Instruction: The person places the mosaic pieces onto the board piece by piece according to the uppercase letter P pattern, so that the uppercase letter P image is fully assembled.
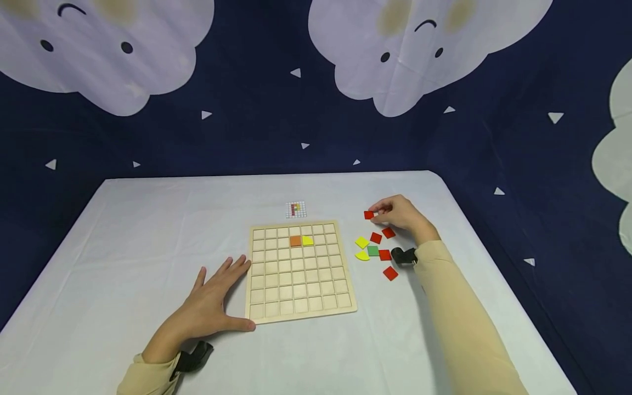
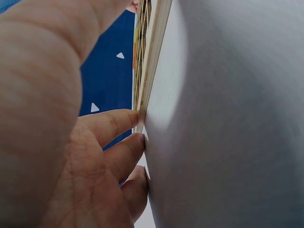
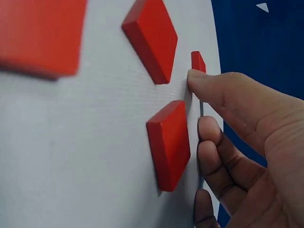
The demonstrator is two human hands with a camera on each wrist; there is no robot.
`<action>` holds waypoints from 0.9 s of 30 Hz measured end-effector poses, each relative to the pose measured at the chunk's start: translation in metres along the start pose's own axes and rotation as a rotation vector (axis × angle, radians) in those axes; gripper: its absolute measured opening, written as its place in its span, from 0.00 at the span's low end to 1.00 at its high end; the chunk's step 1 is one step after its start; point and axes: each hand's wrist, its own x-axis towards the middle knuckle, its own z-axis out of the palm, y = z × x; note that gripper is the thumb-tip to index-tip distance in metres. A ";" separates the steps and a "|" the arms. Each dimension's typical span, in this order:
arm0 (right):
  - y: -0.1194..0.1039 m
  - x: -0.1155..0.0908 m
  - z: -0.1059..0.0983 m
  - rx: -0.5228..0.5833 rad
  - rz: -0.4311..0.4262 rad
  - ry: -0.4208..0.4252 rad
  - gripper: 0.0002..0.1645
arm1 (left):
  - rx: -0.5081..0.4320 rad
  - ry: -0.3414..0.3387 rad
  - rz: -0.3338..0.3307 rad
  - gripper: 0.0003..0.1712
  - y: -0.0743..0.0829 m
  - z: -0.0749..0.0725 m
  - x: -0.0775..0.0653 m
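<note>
My left hand [image 1: 207, 304] lies spread at the left side of a wooden grid board [image 1: 306, 317], fingertips and thumb touching its edge. In the left wrist view, fingertips [image 2: 135, 142] rest against the board's edge [image 2: 154, 52]. An orange square tile [image 1: 295, 241] and a yellow piece [image 1: 308, 240] sit side by side in the board's second row from the back. To the right of the board, my right hand [image 1: 401, 213] pinches a red square tile [image 1: 368, 215] between thumb and fingers, close to the table. The right wrist view shows that red tile [image 3: 198, 61] partly hidden by the thumb.
Several loose red tiles [image 1: 390, 273], a green square [image 1: 373, 250], a yellow square [image 1: 362, 242] and a yellow rounded piece [image 1: 362, 256] lie right of the board. Behind the board is a small printed grid card [image 1: 295, 209]. A dark cloud-patterned cloth [image 1: 257, 137] hangs behind the white table.
</note>
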 end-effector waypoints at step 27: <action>-0.020 -0.009 0.011 0.027 -0.097 0.003 0.17 | -0.008 -0.003 -0.002 0.78 -0.002 0.001 -0.001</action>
